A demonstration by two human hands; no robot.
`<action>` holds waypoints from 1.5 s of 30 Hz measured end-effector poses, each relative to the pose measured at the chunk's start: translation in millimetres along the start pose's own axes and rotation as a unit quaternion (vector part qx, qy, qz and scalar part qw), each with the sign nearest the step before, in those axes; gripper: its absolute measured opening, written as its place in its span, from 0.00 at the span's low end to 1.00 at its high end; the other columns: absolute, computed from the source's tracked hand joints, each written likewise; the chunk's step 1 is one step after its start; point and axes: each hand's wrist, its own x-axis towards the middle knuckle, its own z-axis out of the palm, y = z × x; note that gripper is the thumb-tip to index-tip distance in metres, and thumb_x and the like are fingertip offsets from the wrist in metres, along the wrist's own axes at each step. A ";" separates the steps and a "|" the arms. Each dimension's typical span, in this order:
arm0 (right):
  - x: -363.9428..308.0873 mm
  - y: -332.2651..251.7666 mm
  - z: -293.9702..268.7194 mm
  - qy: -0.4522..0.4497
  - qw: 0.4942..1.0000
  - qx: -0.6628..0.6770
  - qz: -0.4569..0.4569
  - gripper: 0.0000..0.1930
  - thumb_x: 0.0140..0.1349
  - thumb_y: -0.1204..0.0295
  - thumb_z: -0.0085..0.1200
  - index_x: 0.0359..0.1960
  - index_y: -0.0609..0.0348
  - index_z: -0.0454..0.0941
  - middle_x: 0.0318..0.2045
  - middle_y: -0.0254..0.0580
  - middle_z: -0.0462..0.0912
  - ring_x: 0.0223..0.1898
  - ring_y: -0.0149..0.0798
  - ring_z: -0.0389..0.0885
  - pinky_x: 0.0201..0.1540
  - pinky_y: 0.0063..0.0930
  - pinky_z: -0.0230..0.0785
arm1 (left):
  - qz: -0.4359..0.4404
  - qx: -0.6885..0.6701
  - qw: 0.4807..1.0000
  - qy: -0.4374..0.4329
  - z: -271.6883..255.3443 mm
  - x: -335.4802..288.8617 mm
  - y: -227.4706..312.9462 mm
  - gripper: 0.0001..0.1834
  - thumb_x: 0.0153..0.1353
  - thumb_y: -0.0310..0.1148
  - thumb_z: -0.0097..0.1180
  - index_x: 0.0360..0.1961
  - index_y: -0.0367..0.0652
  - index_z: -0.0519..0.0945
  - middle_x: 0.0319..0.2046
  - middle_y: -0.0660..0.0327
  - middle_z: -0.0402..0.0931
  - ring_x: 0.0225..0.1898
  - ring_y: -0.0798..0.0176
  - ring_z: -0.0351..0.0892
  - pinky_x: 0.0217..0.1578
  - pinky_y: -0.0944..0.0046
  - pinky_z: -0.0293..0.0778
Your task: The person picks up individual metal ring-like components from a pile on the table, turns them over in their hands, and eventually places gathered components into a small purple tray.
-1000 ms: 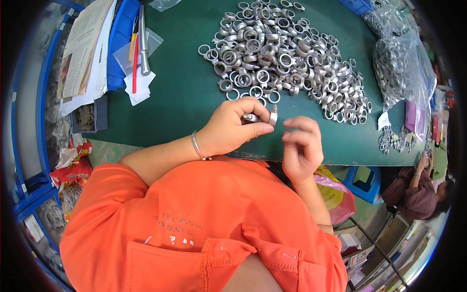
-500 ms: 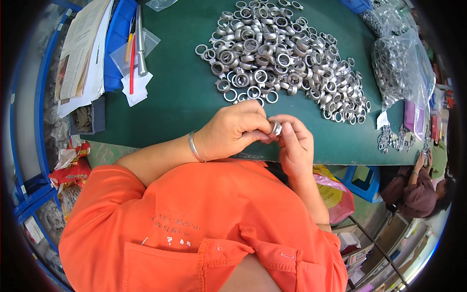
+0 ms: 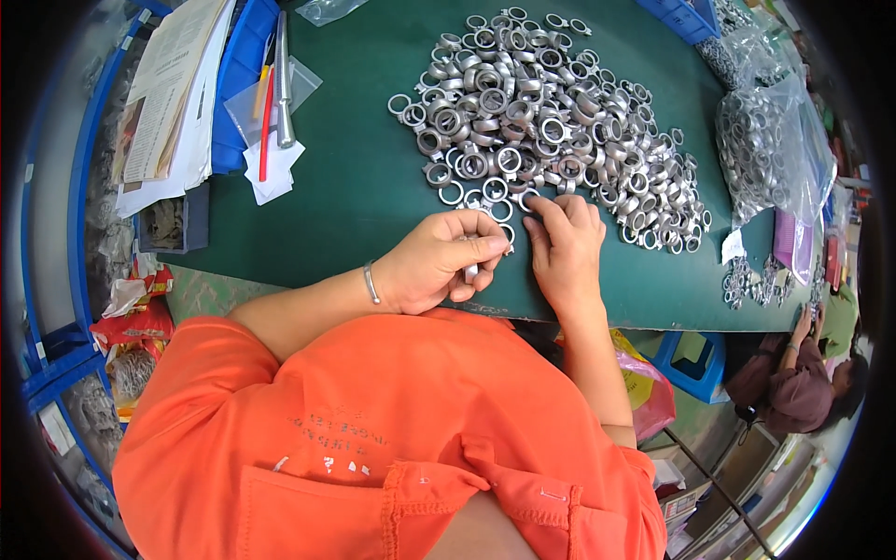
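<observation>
Head view: metal ring pile (image 3: pixel 560 131) at 1 o'clock.
Your left hand (image 3: pixel 439 259): fingers curled, gripping silvery metal piece (image 3: pixel 470 273).
Your right hand (image 3: pixel 571 245): thumb and index parted, at pile's 7 o'clock edge.

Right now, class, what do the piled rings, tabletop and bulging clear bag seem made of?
Piled rings: probably metal, satin grey, with bright glints.
Tabletop: smooth, evenly dark green; perhaps rubber or vinyl, though paint is possible.
Bulging clear bag: likely thin, glossy plastic film, since it wrinkles and shows its contents.

Papers (image 3: pixel 175 103) nr blue bin (image 3: pixel 231 140); red rod (image 3: pixel 266 135) on wht slips (image 3: pixel 279 170); blue stool (image 3: pixel 702 375), R.
</observation>
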 end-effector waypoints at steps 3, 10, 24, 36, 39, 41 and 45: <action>-9.2 7.1 -2.4 -0.017 0.994 0.099 0.047 0.09 0.48 0.78 0.56 0.33 0.58 0.75 0.25 0.40 0.72 0.30 0.43 0.70 0.35 0.32 0.60 | 0.027 0.047 0.998 0.029 3.3 -0.6 1.8 0.05 0.60 0.30 0.52 0.34 0.40 0.71 0.22 0.64 0.68 0.20 0.73 0.68 0.14 0.77 0.60; -22.4 -7.5 -19.6 -0.093 0.860 0.480 0.143 0.01 0.58 0.80 0.49 0.32 0.62 0.72 0.29 0.31 0.71 0.31 0.24 0.68 0.34 0.17 0.62 | 0.059 0.130 0.989 0.047 13.4 2.3 1.3 0.04 0.58 0.26 0.54 0.34 0.39 0.74 0.22 0.64 0.70 0.21 0.76 0.69 0.16 0.77 0.62; -14.8 -25.1 -16.2 0.055 0.861 0.503 0.043 0.12 0.50 0.84 0.56 0.38 0.65 0.73 0.39 0.47 0.76 0.39 0.37 0.76 0.42 0.25 0.70 | 0.225 0.275 0.935 -0.001 4.2 6.6 -4.3 0.08 0.59 0.25 0.51 0.39 0.37 0.74 0.30 0.62 0.72 0.27 0.71 0.74 0.19 0.76 0.69; -9.0 -12.0 -6.2 -0.096 0.988 0.091 -0.081 0.08 0.47 0.73 0.59 0.29 0.56 0.76 0.25 0.36 0.71 0.27 0.43 0.68 0.31 0.33 0.59 | 0.101 -0.006 0.993 0.066 -2.8 1.6 15.1 0.05 0.61 0.29 0.50 0.35 0.40 0.72 0.23 0.63 0.69 0.21 0.71 0.69 0.12 0.77 0.57; -11.1 -6.1 -5.3 -0.098 0.987 0.111 -0.067 0.07 0.47 0.73 0.59 0.28 0.56 0.75 0.26 0.35 0.72 0.28 0.42 0.69 0.32 0.32 0.59 | 0.108 0.117 0.983 0.086 -3.9 -1.5 16.3 0.05 0.59 0.29 0.52 0.34 0.39 0.72 0.21 0.62 0.71 0.19 0.73 0.69 0.12 0.77 0.57; -11.9 -6.3 -11.7 -0.110 0.948 0.296 0.046 0.07 0.48 0.78 0.58 0.29 0.58 0.74 0.26 0.37 0.74 0.28 0.41 0.70 0.32 0.30 0.62 | 0.102 0.138 0.981 0.090 -2.8 -2.4 14.3 0.05 0.59 0.29 0.53 0.33 0.39 0.73 0.19 0.61 0.72 0.17 0.74 0.68 0.12 0.78 0.57; -14.2 -8.2 -16.0 -0.092 0.900 0.424 0.039 0.07 0.48 0.81 0.58 0.29 0.60 0.73 0.26 0.41 0.73 0.28 0.42 0.71 0.32 0.28 0.65 | 0.058 0.145 0.986 0.064 2.1 -4.0 11.2 0.06 0.59 0.31 0.53 0.31 0.38 0.74 0.19 0.62 0.71 0.17 0.75 0.68 0.12 0.78 0.57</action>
